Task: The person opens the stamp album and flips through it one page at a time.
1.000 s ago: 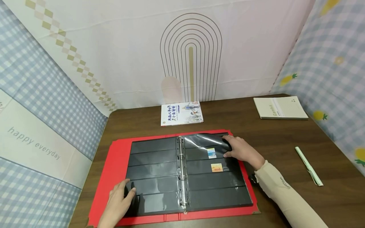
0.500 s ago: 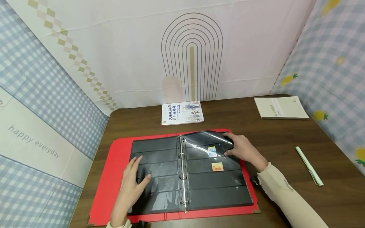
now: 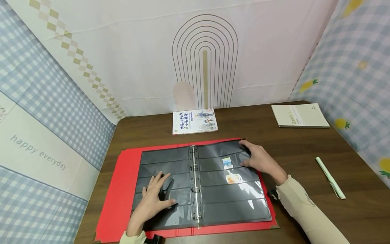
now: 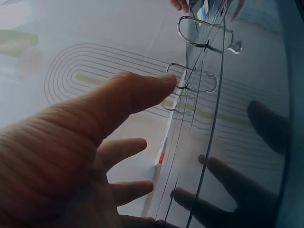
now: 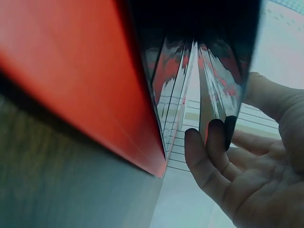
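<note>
A red ring binder (image 3: pixel 113 191) lies spread on the table, with black pocket pages on both sides of its metal rings (image 3: pixel 195 176). My right hand (image 3: pixel 260 159) pinches the outer edge of the right page (image 3: pixel 231 210) near its top corner. In the right wrist view, that lifted page (image 5: pixel 223 80) runs between the thumb and the fingers beneath it. Two small stamp-like pieces, one blue and white (image 3: pixel 227 163) and one orange (image 3: pixel 233 178), sit in its pockets. My left hand (image 3: pixel 152 200) spreads its fingers close over the left page (image 3: pixel 164 156), holding nothing.
Behind the binder lies a white illustrated book (image 3: pixel 195 121). A cream notebook (image 3: pixel 300 115) sits at the back right, and a pale green pen (image 3: pixel 330 178) lies right of my right arm. Patterned cloth (image 3: pixel 146 61) hangs behind the table.
My left hand has moved from the left page's outer edge rightward over that page, fingers spreading. The right hand keeps its hold; the right page's bulge near the top has flattened.
</note>
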A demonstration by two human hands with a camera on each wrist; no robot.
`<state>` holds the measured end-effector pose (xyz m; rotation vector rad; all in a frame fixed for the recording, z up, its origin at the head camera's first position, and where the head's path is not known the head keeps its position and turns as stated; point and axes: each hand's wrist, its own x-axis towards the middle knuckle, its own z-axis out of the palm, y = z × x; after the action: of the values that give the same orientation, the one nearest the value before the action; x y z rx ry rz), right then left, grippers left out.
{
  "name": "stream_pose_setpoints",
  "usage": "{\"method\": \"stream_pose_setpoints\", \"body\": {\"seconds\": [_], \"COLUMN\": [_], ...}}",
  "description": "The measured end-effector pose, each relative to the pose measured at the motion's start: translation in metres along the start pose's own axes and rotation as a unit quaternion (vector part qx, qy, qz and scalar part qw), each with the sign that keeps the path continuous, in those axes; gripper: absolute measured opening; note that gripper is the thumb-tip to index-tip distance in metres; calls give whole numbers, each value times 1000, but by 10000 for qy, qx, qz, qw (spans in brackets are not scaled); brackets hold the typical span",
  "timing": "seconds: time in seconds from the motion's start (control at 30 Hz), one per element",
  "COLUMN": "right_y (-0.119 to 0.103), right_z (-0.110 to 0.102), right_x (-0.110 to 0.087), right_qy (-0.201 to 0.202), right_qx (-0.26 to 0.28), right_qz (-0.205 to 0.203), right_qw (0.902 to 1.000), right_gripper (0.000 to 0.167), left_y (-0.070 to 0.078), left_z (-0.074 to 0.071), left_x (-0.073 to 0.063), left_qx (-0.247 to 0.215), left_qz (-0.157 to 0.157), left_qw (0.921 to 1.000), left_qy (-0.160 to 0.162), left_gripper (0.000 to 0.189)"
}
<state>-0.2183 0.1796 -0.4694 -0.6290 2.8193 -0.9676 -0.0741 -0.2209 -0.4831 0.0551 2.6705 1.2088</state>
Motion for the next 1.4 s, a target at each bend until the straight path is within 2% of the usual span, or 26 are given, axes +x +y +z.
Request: {"method": "stream_pose_setpoints", "body": {"seconds": [0.2,0.33,0.53,0.63,0.8,0.9,1.1,1.27,1.4], "right_y": [-3,-5,-10,-13,-14,-12,-11,-16,-22], "right_z": [1,-1,-5,-7,-8,-9,-16,-24,-31], "right_x": [-9,-17,-27,-29,-33,-37,-44,-45,-46], "right_qy": [-121,-234,-48,-136,-597,-771,-735,-812,-846], "right_qx": [147,445,851,1090,1912,2075,2114,2460,2900], "right_qz": [-194,-98,192,371,558,593,595,445,366], "right_qw": [9996,9987,9962,9933,9781,9734,9728,9648,9526], "right_gripper": [83,93,112,112,106,101,99,100,100], "left_y": [-1,-2,-4,-4,-4,-4,-4,-3,-3], "left_z": [2,3,4,4,3,3,5,6,7], "left_x": [-1,0,0,0,0,0,1,1,1], "left_qx": [111,182,235,234,291,350,359,353,333], "left_qz": [14,19,-17,-22,-12,-5,54,20,-9], "left_qw": [9999,9998,9995,9994,9993,9990,9989,9989,9989], "left_qy": [-53,-86,-200,-239,-245,-280,-286,-299,-314], "left_gripper": [91,91,91,91,88,87,88,86,85]}}
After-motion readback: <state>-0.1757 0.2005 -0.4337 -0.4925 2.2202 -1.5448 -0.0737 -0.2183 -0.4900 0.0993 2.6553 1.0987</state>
